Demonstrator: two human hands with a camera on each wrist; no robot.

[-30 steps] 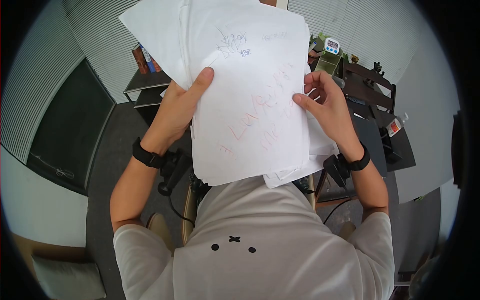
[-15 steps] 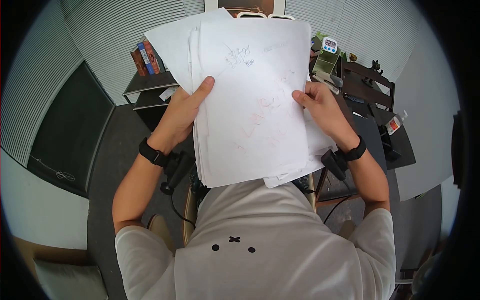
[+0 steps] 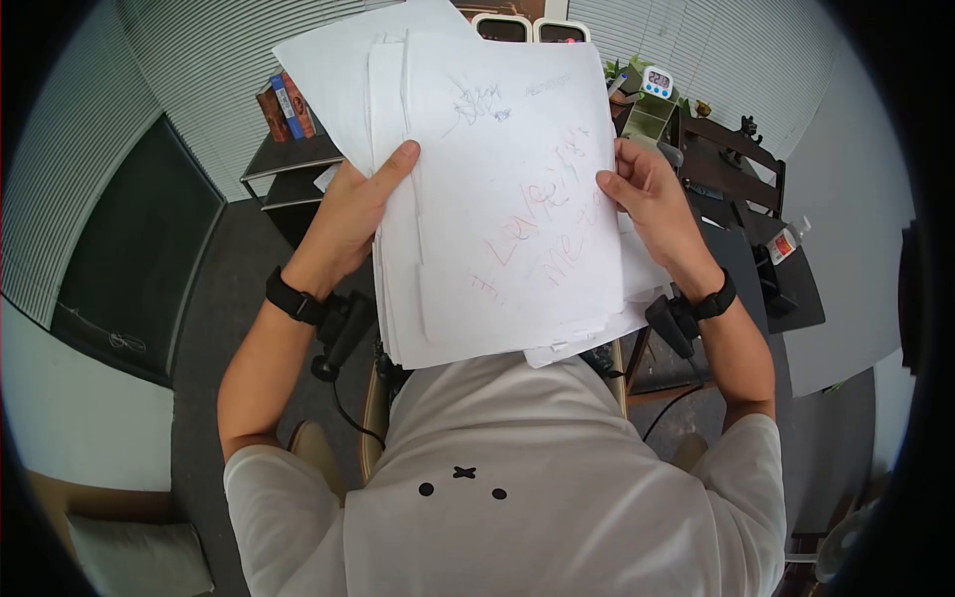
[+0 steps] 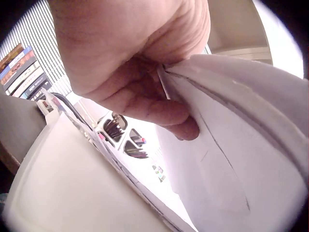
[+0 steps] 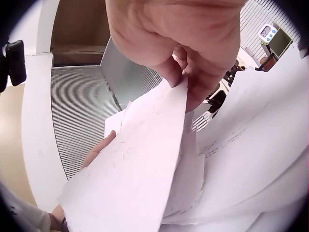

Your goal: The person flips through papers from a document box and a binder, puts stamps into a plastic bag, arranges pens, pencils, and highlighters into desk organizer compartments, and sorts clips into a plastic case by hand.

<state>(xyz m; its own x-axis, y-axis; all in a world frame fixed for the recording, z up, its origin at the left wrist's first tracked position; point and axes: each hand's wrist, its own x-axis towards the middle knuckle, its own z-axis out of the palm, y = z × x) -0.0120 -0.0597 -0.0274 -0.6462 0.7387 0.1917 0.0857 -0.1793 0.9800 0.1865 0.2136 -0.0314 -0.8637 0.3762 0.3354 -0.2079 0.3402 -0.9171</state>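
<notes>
Now the stack of papers (image 3: 396, 259) is being held up between the two hands, its lower edge overlapping the shirt (image 3: 557, 448) in the head view. At the left edge, the pile is being gripped by the left hand (image 3: 350, 221), clamped with the thumb lying across the front and fingertips being shown behind in the left wrist view. Over on the right, the edge of the top sheet (image 3: 517, 219) is being pinched by the right hand (image 3: 657, 211), thumb in front, fingers curled behind. Red and blue handwriting is being displayed on that sheet.

Along the left side, staggered edges are being exposed, and at the upper left a slanted sheet (image 3: 333, 75) is being left jutting outward. In the right wrist view, a narrow opening is being formed between the pinched sheet and the papers behind. Beyond the right hand, space is being bounded by the white timer (image 3: 657, 81) above and the bottle (image 3: 788, 242) farther right; on the left, the books (image 3: 286, 107) are being kept well apart from the left hand.
</notes>
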